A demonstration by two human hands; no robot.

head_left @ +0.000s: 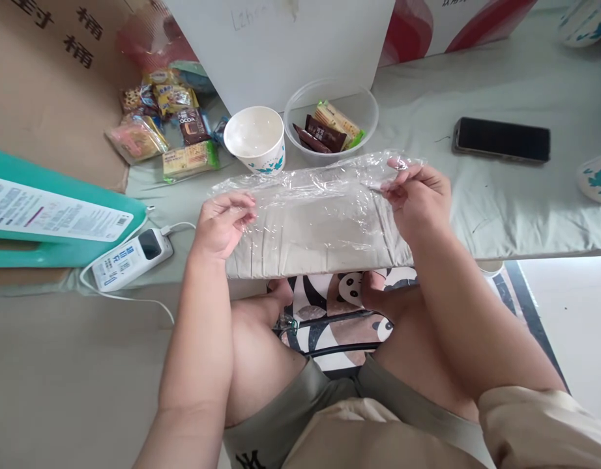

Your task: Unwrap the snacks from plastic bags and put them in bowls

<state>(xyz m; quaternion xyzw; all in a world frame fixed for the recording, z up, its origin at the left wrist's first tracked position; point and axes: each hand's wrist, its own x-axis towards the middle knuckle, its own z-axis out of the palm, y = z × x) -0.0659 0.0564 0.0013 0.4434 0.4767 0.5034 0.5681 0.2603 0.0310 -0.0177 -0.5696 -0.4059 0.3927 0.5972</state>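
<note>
A sheet of clear plastic wrap (320,212) is stretched between my two hands, above the front part of the cloth-covered table. My left hand (225,221) pinches its left end, and my right hand (418,195) grips the right end with fingers bent. Creases and shine run along its far edge. Just beyond the film stand a white paper cup (256,140) with blue leaf prints and a clear plastic bowl (369,124). Inside the bowl lie dark brown wrapped bars (324,133) and a yellow-green wrapped snack (340,120).
Several packaged snacks (176,98) lie at the back left. A power bank (133,259) with a white cable and a green jug (51,208) are on the left. A black phone (502,140) rests at right; a white box (281,45) stands behind.
</note>
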